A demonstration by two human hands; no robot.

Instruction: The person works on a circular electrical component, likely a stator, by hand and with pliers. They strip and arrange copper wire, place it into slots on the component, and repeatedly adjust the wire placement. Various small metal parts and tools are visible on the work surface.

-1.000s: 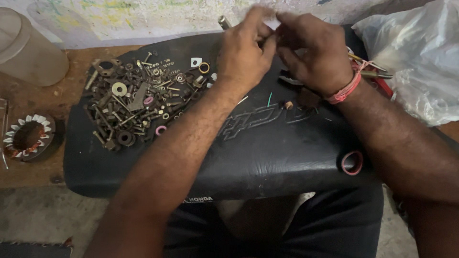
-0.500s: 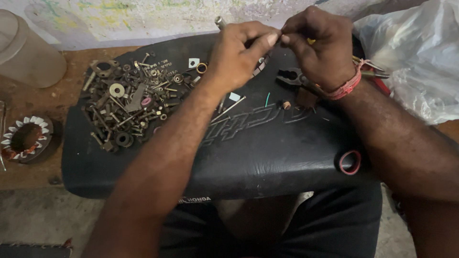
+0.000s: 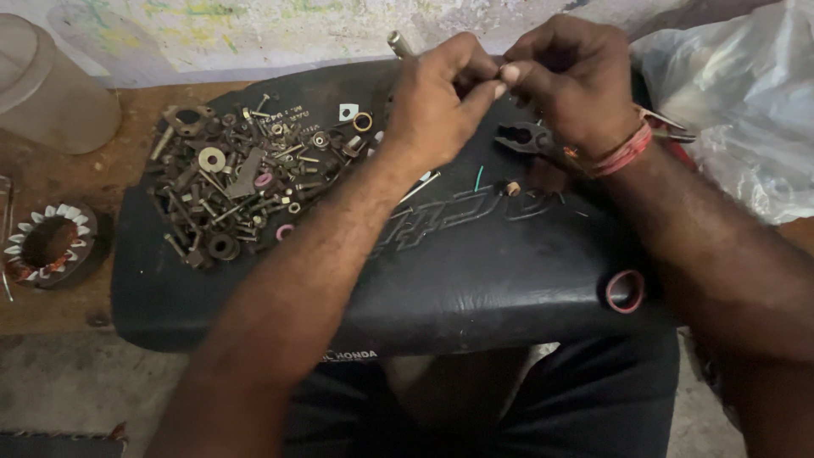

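Small metal piece (image 3: 500, 71) sits pinched between both hands' fingertips near the top centre of the frame, too tiny to identify. Left hand (image 3: 441, 102) is curled tight around it, a metal rod (image 3: 398, 42) poking out above its knuckles. Right hand (image 3: 572, 80) is closed too, thumb and forefinger nipping the piece. Pliers (image 3: 526, 136) lie just below on the black seat (image 3: 475, 271); a heap of bolts and washers (image 3: 246, 178) fills centre left.

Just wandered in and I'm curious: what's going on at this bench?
A person works over a black seat. The left hand and right hand meet fingertip to fingertip, pinching something too small to make out. A heap of bolts, nuts and washers lies to the left, pliers under the right hand, a pink ring near the seat's edge.
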